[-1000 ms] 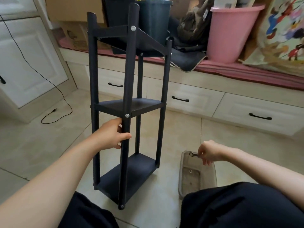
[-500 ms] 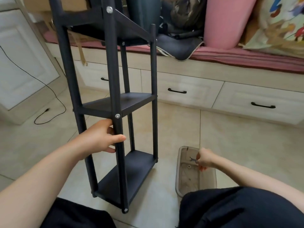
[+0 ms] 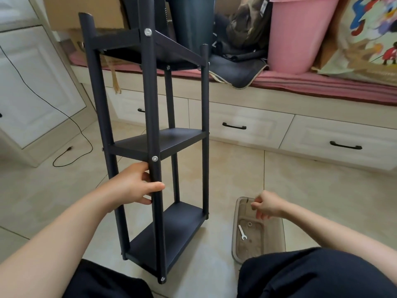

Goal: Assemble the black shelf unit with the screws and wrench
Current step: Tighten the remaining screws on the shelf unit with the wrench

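The black shelf unit (image 3: 178, 143) stands upright on the tiled floor, with three shelves between four posts. Silver screw heads (image 3: 154, 158) show on the near front post at each shelf. My left hand (image 3: 133, 186) grips that post just below the middle shelf. To the right, a clear plastic tray (image 3: 234, 235) sits on the floor. A small silver wrench (image 3: 242, 232) and a washer (image 3: 249, 224) lie inside it. My right hand (image 3: 267, 206) hovers over the tray's far end, fingers loosely curled and holding nothing that I can see.
A cream bench with drawers (image 3: 240, 125) runs behind the shelf, carrying a pink bucket (image 3: 298, 33), a dark bin (image 3: 191, 20) and bags. A black cable (image 3: 71, 147) lies on the floor at left. My dark-clothed legs (image 3: 311, 276) fill the bottom edge.
My right hand has let go of the wrench, which now lies in the tray. The view has tilted up a little. My left hand keeps its grip on the post.
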Tool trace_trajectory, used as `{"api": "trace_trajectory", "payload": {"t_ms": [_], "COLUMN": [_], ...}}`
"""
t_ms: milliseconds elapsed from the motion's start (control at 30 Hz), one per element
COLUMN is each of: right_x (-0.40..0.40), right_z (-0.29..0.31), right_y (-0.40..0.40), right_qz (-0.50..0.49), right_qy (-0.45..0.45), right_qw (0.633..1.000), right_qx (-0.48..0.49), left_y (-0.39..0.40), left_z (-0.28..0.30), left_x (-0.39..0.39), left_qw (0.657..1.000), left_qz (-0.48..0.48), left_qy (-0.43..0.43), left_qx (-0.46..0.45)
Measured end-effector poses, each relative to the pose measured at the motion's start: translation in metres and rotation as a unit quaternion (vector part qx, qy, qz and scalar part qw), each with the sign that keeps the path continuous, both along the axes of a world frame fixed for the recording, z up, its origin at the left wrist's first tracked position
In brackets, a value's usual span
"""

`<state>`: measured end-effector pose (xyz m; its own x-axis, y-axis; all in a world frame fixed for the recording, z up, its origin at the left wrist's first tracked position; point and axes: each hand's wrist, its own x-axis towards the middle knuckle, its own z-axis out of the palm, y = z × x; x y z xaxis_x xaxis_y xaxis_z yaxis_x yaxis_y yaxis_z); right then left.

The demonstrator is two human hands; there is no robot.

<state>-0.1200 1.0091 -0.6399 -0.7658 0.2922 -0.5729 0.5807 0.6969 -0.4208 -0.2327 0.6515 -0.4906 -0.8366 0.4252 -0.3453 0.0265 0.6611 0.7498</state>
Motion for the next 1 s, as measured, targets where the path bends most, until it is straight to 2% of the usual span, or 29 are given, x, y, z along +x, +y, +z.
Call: {"api": "trace_trajectory", "payload": {"t_ms": [333,467,633,767,900,1000], "right_x": [-0.060,-0.087,-0.112,-0.125,-0.124,-0.115], "right_z": [0.110,0.135,0.150,0.147,0.150,0.147], "right_y": [-0.038,-0.058,-0.070,-0.082,-0.086,-0.085], "right_qz": [0.013,-0.029,-0.124,-0.157,-0.236,-0.225], "right_qy": [0.154,0.182,0.219,0.264,0.311,0.341], "right_qw": [0.988,0.981,0.951,0.932,0.883,0.880], "right_qx": [-0.026,-0.061,-0.178,-0.193,-0.259,-0.243], "left_y": [-0.025,-0.049,-0.072,-0.083,-0.089,-0.092], "left_z": [0.001,-0.002,-0.006,-0.009,-0.011,-0.016], "left_x": [0.000,-0.007,-0.013,-0.022,-0.031,-0.039], "left_qw": [0.998,0.996,0.994,0.993,0.993,0.992], "left_qz": [0.016,0.019,0.017,0.025,0.019,0.033], "left_qy": [-0.003,0.002,0.018,0.043,0.075,0.097], "left_qx": [-0.058,-0.088,-0.103,-0.109,-0.087,-0.076]}}
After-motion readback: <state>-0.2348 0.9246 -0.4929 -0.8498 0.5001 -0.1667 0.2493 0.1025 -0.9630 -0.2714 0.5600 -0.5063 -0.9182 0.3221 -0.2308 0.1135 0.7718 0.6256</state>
